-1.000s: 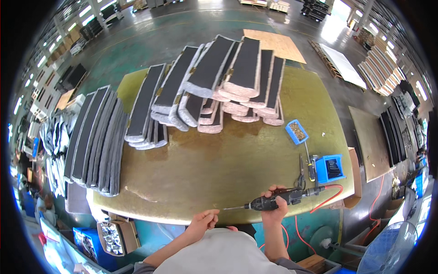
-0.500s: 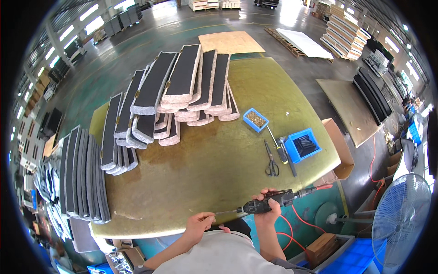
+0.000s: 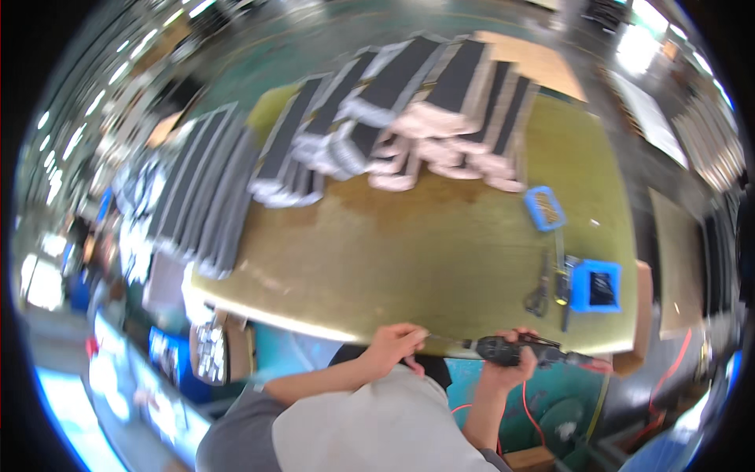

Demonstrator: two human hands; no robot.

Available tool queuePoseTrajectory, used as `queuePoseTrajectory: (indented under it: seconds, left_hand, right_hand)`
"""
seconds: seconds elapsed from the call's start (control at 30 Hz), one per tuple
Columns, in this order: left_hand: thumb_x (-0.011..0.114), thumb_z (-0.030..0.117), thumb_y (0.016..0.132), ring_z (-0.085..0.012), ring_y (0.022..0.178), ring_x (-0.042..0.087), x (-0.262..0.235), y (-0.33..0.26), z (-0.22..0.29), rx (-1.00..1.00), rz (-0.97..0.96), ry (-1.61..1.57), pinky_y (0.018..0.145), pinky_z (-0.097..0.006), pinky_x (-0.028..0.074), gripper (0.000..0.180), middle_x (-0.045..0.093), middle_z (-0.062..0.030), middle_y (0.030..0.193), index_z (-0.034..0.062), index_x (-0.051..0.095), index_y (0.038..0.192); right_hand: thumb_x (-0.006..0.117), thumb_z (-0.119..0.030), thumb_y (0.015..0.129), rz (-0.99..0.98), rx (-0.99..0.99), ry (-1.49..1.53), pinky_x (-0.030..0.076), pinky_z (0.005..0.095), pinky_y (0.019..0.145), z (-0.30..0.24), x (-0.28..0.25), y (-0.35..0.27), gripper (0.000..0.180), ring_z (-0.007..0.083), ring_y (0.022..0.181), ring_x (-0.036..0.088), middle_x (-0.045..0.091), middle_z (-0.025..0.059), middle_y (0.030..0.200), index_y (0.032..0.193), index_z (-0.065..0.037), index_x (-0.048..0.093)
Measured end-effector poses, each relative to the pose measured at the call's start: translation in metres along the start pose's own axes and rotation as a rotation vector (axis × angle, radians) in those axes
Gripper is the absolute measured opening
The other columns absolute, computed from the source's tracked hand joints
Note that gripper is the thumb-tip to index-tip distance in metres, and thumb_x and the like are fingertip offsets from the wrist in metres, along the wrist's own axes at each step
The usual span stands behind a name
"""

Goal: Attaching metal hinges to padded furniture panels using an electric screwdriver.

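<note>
A dark power screwdriver [image 3: 498, 349] lies across my right hand [image 3: 522, 368], whose fingers wrap around its body near the table's front edge. Its long thin bit [image 3: 452, 341] points left. At the bit's far end, the fingers of my left hand [image 3: 395, 346] are pinched together. Whether a small screw is also between them cannot be made out. Behind, on the yellowish table [image 3: 393, 259], sit stacks of long padded panels [image 3: 409, 79] with black faces and grey or pinkish fabric edges.
On the table's right are a blue bin [image 3: 582, 287] with dark pieces, a smaller blue tray [image 3: 538, 214] of brass-coloured bits, scissors [image 3: 538, 299] and a yellow-handled screwdriver [image 3: 561, 285]. A red hose [image 3: 535, 413] hangs below. Grey panels [image 3: 208, 189] stand at the left.
The view has swung left, so the table and panels sit further right and the picture is blurred. Both hands keep their hold on the power screwdriver and its bit.
</note>
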State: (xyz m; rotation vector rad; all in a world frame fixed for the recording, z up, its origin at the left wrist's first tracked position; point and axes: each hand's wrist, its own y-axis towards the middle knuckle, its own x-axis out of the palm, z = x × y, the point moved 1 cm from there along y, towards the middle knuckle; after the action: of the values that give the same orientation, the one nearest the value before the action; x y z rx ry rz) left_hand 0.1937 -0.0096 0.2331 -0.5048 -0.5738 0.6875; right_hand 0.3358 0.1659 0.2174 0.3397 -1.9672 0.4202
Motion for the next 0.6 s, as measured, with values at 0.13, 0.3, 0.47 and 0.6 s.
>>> queuePoseTrajectory:
  seconds: [0.13,0.3,0.47,0.6]
  left_hand:
    - [0.06,0.02,0.092,-0.0056,0.058,0.047,-0.014,-0.007,-0.004,0.041,0.143,-0.183,0.052,-0.026,0.055,0.021,0.052,-0.0002,0.074,-0.001,0.061,0.086]
    - [0.061,0.02,0.092,-0.0045,0.057,0.045,-0.047,-0.009,-0.003,0.038,0.209,-0.23,0.049,-0.025,0.052,0.02,0.052,0.0007,0.074,0.0023,0.061,0.083]
    - [0.063,0.032,0.09,-0.0006,0.055,0.039,-0.096,-0.003,0.011,0.101,0.185,-0.149,0.039,-0.022,0.044,0.025,0.05,0.0062,0.071,0.0078,0.064,0.085]
    - [0.063,0.024,0.091,-0.0017,0.056,0.036,-0.143,-0.003,0.033,0.144,0.19,-0.219,0.05,-0.021,0.03,0.022,0.05,0.0058,0.065,0.0067,0.061,0.077]
  right_hand:
    - [0.061,-0.013,0.076,-0.11,0.125,0.028,0.048,0.0403,0.086,0.025,0.01,0.004,0.039,0.0211,0.086,0.059,0.054,0.0094,0.105,0.113,-0.007,0.05]
    - [0.064,-0.01,0.076,-0.135,0.173,-0.004,0.046,0.0365,0.09,0.058,0.026,0.003,0.039,0.0208,0.09,0.056,0.054,0.0102,0.106,0.111,-0.006,0.049]
    - [0.064,-0.011,0.077,-0.151,0.129,-0.016,0.046,0.0378,0.091,0.1,0.046,-0.006,0.038,0.0209,0.09,0.057,0.054,0.0099,0.106,0.111,-0.007,0.049]
    - [0.063,-0.012,0.078,-0.183,0.101,-0.073,0.046,0.0386,0.091,0.148,0.07,-0.02,0.037,0.0207,0.09,0.057,0.055,0.0104,0.108,0.112,-0.007,0.049]
